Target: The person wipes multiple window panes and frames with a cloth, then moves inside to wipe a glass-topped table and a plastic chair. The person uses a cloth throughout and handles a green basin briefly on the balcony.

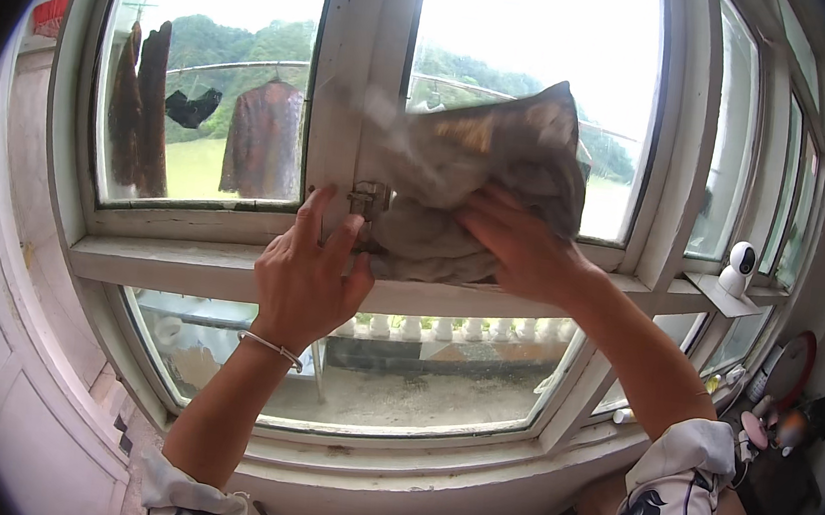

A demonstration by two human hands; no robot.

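Observation:
Against the right window pane (497, 25), my right hand (527, 247) presses a crumpled grey-brown cloth (476, 158). Part of the cloth is blurred, and its upper corner sticks up over the glass. My left hand (313, 270) has its fingers spread at the wooden window frame (363, 49), just left of a metal window latch (369, 200). Its fingertips are close to the latch; whether they touch it I cannot tell. The cloth's lower edge hangs by the white sill rail (171, 255).
A white camera (739, 269) stands on a small shelf (721, 294) at the right. Below it are a round red-rimmed mirror (789, 369) and small items. A white panelled door (35, 399) is at the left. Clothes (267, 137) hang outside behind the glass.

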